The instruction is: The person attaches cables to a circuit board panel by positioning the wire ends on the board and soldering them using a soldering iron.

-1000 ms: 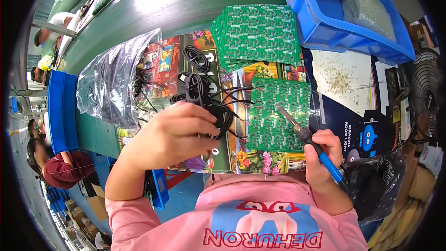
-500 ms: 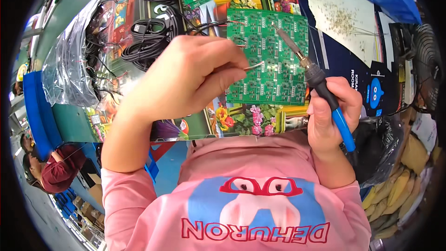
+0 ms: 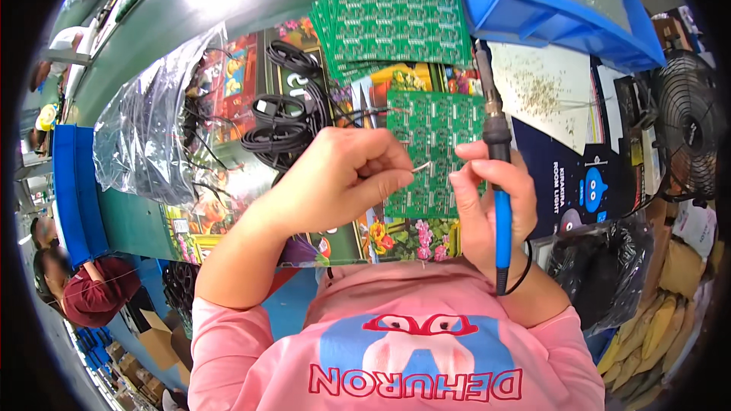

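Observation:
My left hand is closed in a fist, pinching a thin silvery wire that sticks out toward my right hand. My right hand grips a soldering iron with a blue handle, held upright, its tip pointing away near the far boards. Both hands hover over a green circuit board panel lying on a colourful printed mat. A stack of the same green panels lies farther back.
Coiled black cables and a clear plastic bag lie to the left. A blue bin stands at the back right, a white sheet with small parts below it, a black fan at far right. Another person sits at lower left.
The soldering iron has swung from slanting over the board to upright. My left hand moved off the black cables and now pinches the wire close to my right hand.

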Motion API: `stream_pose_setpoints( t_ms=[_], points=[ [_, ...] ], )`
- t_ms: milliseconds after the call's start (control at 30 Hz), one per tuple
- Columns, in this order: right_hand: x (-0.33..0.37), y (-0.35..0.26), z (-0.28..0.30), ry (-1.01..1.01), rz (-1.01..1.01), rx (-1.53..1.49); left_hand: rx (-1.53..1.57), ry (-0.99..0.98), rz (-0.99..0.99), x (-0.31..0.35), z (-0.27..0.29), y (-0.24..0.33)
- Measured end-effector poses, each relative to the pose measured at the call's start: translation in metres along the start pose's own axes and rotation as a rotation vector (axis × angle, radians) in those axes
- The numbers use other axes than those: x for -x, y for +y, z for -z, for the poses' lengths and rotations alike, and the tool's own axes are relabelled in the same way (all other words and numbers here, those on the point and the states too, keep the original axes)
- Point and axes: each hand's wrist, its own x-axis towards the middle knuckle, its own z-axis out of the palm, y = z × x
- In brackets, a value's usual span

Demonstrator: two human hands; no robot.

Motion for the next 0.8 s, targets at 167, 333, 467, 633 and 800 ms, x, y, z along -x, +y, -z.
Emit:
stream_pose_setpoints(
  t_ms=[167,333,467,633,800],
  points=[
    [-0.0023,-0.0005,-0.0066,-0.053,-0.011,-0.005,-0.002,0.005,0.038,0.0004,0.0005,0.0028],
    [-0.0053,-0.0050,-0.0049,-0.118,-0.008,0.010,-0.058,0.059,-0.079,-0.0021,-0.0032,-0.0018],
    [-0.0067,-0.0040,-0.0046,-0.123,0.047,0.028,-0.087,0.080,-0.102,-0.0049,-0.0058,0.0009],
    [-0.0065,-0.0040,-0.0047,-0.123,0.031,0.019,-0.068,0.077,-0.102,-0.0051,-0.0077,-0.0019],
    [-0.0052,-0.0022,-0.0027,-0.119,0.019,-0.007,-0.067,0.080,-0.105,-0.0065,-0.0091,-0.0025]
  ],
)
